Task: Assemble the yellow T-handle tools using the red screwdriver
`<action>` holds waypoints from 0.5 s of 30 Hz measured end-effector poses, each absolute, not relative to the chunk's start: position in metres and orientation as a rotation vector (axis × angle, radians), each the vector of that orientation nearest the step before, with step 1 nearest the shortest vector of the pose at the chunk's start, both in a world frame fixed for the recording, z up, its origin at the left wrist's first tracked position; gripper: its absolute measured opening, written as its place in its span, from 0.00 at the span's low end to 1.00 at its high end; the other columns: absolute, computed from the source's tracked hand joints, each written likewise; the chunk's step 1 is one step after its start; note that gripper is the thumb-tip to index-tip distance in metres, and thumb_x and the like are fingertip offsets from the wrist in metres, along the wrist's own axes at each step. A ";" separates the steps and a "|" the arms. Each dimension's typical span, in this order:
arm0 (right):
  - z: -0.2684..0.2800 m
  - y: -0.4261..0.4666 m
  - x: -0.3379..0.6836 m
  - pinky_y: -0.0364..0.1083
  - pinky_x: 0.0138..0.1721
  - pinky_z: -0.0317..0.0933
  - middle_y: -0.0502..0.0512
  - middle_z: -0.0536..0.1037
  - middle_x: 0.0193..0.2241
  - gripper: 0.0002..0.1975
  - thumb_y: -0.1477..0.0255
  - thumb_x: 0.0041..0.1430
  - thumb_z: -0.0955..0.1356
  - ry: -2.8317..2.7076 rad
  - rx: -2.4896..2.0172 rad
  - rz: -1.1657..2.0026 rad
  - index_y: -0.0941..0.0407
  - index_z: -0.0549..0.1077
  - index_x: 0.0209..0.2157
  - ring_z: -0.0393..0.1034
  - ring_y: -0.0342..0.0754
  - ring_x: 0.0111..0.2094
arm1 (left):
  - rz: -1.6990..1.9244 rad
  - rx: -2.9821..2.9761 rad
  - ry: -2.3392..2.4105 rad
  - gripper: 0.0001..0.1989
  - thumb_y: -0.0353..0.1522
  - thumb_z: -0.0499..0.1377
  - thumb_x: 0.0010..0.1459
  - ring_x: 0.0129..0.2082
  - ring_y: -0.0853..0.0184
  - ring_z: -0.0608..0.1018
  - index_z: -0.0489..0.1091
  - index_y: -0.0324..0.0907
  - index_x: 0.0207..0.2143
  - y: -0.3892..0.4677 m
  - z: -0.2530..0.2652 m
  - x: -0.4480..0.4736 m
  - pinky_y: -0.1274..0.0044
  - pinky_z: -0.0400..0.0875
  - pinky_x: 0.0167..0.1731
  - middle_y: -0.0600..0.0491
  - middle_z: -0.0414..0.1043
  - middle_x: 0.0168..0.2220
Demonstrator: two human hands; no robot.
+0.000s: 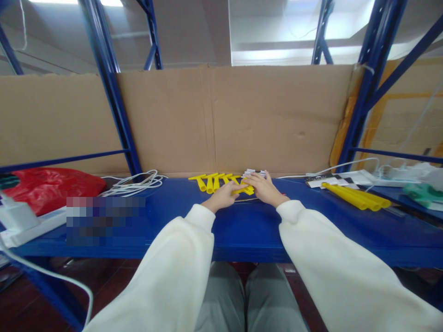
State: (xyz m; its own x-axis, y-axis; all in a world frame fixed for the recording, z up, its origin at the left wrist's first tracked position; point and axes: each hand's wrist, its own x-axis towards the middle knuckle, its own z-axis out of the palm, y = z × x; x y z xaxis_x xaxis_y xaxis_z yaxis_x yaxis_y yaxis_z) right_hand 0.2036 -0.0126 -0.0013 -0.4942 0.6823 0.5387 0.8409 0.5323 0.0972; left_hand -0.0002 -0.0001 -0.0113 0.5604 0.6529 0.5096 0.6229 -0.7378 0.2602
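Toward the back of the blue tabletop (249,230), your two hands meet over a yellow piece (248,190). Your left hand (224,196) pinches it at its near side; your right hand (262,188) lies over its other end with fingers bent, and you cannot tell from here whether they grip. Just left of it, more yellow T-shaped pieces (209,184) stand in a row before the cardboard panel (221,115). Small white parts (262,173) show behind your right fingers. Well to your right lie yellow tapered tubes (356,197).
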 end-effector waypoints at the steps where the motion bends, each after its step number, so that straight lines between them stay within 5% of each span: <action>1: 0.000 -0.013 0.204 0.71 0.62 0.36 0.59 0.73 0.58 0.29 0.83 0.58 0.59 -2.322 -1.234 -0.484 0.48 0.72 0.57 0.60 0.56 0.62 | 0.921 2.723 1.117 0.22 0.26 0.57 0.59 0.49 0.65 0.76 0.73 0.49 0.55 -0.001 -0.011 0.001 0.68 0.65 0.57 0.49 0.76 0.50; 9: 0.005 -0.011 0.203 0.59 0.58 0.50 0.64 0.80 0.45 0.15 0.76 0.64 0.59 -2.122 -1.293 -0.362 0.56 0.76 0.42 0.70 0.55 0.51 | 1.042 2.639 1.161 0.27 0.26 0.58 0.58 0.54 0.61 0.74 0.67 0.46 0.60 -0.004 -0.009 0.002 0.66 0.65 0.59 0.47 0.74 0.54; 15: 0.003 0.013 0.204 0.46 0.39 0.65 0.60 0.82 0.37 0.13 0.73 0.64 0.62 -1.700 -1.565 0.069 0.58 0.73 0.46 0.76 0.50 0.37 | 1.294 2.466 1.421 0.30 0.22 0.57 0.56 0.60 0.58 0.71 0.65 0.40 0.62 -0.002 -0.005 -0.002 0.66 0.64 0.60 0.45 0.70 0.59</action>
State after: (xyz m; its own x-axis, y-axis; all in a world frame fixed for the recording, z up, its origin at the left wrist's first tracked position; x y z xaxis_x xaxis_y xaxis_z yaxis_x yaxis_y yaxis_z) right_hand 0.2042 0.0127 0.0034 0.0925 0.8561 0.5085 0.8118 0.2309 -0.5363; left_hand -0.0021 -0.0022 -0.0053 0.2443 0.7235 0.6456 0.7106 -0.5866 0.3884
